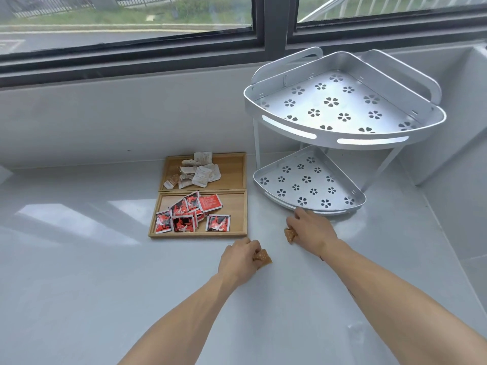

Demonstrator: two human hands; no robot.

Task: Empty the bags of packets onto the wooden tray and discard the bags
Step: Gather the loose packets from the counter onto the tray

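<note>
- Nearest thing is just counter: smooth, glossy, pale grey, with window glare on it. Loads of bare room on the left and in front.
- Left hand is curled into a loose fist, knuckles up, pinching a small crumpled bag. It's tan with pale dots and looks papery. The hand sits low over the counter, just in front of the tray's near right corner.
- Right hand is curled up the same way, with a second bag poking out on its thumb side. Same tan dotted stuff. Fingertips are right at the front rim of the rack's lower shelf, can't tell if they touch.
- Tray is light wood, flat, rectangular, with a low rim. A divider splits it into a near and a far half.
- Near half has red packets, shiny foil squares with black and white print, overlapping in a loose pile towards the left. One lies a bit apart on the right.
- Far half has white packets, matte and papery, heaped left of centre. The right end is bare wood.
- Rack is silver metal, two fan-shaped shelves on thin legs, punched with flower holes. It stands just right of the tray with a narrow strip of counter between.
- Behind it all, a plain grey sill and a dark-framed window.
</note>
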